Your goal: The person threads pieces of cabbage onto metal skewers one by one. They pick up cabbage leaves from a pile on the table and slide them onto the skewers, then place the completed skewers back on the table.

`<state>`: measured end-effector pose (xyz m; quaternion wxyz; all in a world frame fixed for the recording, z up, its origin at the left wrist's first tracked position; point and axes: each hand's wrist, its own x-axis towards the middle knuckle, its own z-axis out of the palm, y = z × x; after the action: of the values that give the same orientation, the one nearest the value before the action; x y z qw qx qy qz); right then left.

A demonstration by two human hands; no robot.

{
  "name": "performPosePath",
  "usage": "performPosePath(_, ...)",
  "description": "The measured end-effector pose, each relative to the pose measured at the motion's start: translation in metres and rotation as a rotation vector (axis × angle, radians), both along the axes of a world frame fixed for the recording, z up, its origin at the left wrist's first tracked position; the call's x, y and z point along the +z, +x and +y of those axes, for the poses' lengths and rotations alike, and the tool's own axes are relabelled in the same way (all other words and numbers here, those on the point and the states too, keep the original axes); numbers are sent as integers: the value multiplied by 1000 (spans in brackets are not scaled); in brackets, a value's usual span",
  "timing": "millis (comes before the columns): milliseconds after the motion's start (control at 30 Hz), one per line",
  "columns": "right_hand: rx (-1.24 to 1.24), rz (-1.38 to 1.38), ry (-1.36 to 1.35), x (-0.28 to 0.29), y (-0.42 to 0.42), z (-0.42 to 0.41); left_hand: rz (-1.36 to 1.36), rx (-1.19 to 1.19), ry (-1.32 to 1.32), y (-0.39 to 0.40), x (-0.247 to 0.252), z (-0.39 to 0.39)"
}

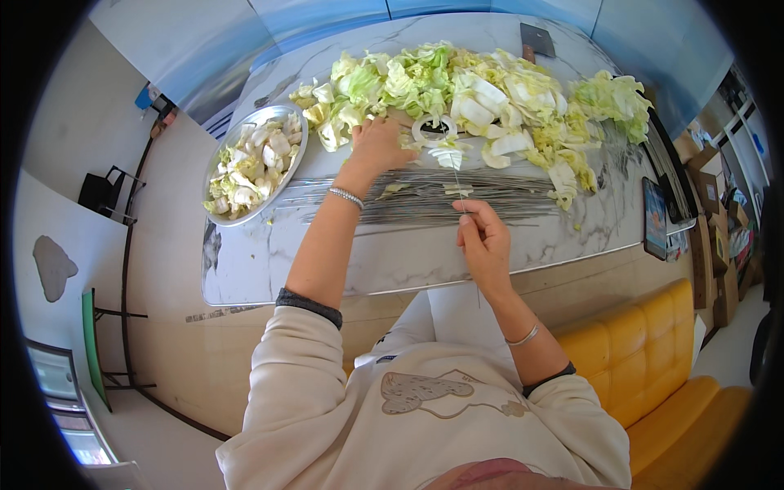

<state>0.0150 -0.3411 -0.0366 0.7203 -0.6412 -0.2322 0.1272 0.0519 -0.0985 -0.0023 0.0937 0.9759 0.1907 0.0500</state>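
My right hand (484, 242) pinches a thin metal skewer (458, 184) between thumb and fingers. Pieces of leafy cabbage (448, 155) are threaded at the skewer's far end. My left hand (380, 144) reaches palm down to the near edge of a heap of cabbage leaves (416, 79), its fingertips against the leaves; whether it grips one I cannot tell. A bundle of long metal skewers (404, 211) lies crosswise beneath my wrists, with a few leaf scraps on it. A white ring-shaped object (434, 128) sits between the heap and the threaded pieces.
An oval metal bowl (300, 147) of cut cabbage stands at the left of the marble-patterned table (416, 263). A phone (655, 217) and a black tray-like object (670, 171) lie at the right edge. A dark flat object (538, 40) is at the far side. A yellow sofa (625, 343) stands lower right.
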Motion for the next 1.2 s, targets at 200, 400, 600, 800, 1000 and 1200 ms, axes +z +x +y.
performPosePath(200,11,15,6,2,-1,0,21,-54,-37,3,3,7)
performPosePath(400,7,5,-9,2,-2,0,-98,-36,-31,4,-8,11)
performPosePath(600,20,-20,-9,3,-2,0,-184,-176,27,-4,-11,11)
performPosePath(800,34,-71,-73,2,-2,0,-329,-66,-308,-11,-3,22)
performPosePath(1000,64,-114,-114,2,-4,2,-674,-14,-849,-11,6,38)
performPosePath(1200,69,-81,-106,1,-4,2,-756,77,-1270,-17,23,27)
